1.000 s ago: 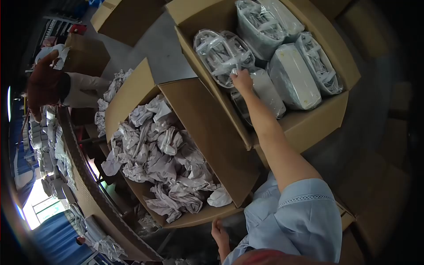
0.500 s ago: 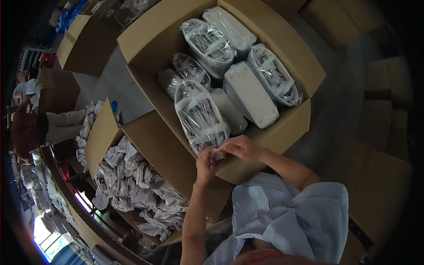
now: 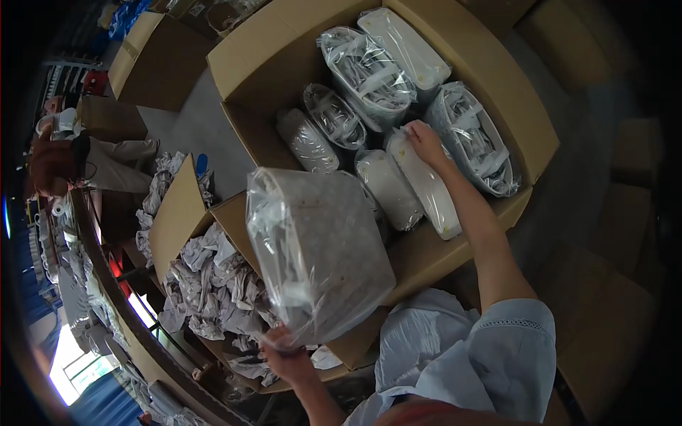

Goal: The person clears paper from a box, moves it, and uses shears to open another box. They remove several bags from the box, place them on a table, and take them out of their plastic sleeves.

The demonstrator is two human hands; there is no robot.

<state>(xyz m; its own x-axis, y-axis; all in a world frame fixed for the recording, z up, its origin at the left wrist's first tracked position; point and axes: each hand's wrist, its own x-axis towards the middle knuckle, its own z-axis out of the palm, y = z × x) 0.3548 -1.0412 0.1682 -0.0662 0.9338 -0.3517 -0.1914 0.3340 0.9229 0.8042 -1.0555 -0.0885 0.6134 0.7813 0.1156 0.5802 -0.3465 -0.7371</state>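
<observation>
My left hand (image 3: 288,356) is closed on the lower corner of a plastic-wrapped handbag (image 3: 334,248), which is raised and tilted over the near left edge of the large cardboard box (image 3: 245,53). White padding shows through its clear wrapper. Inside the large box, my right hand (image 3: 426,145) pinches the wrapping at the far end of a white-bottomed handbag (image 3: 430,195). Several other wrapped handbags lie around it, including a handbag with its handles showing (image 3: 474,138) on the right and another pale-bottomed handbag (image 3: 388,188) beside it.
A smaller carton (image 3: 174,216) at lower left holds crumpled grey paper (image 3: 220,280). Another person (image 3: 71,160) stands at the far left beside a curved table edge (image 3: 135,319). Brown cartons (image 3: 604,312) stand at right, and an open carton (image 3: 160,67) at upper left.
The near-left handbag has been lifted out of the large box in my left hand. My right hand has moved deeper into the box, onto a white-bottomed handbag, which now sits tilted.
</observation>
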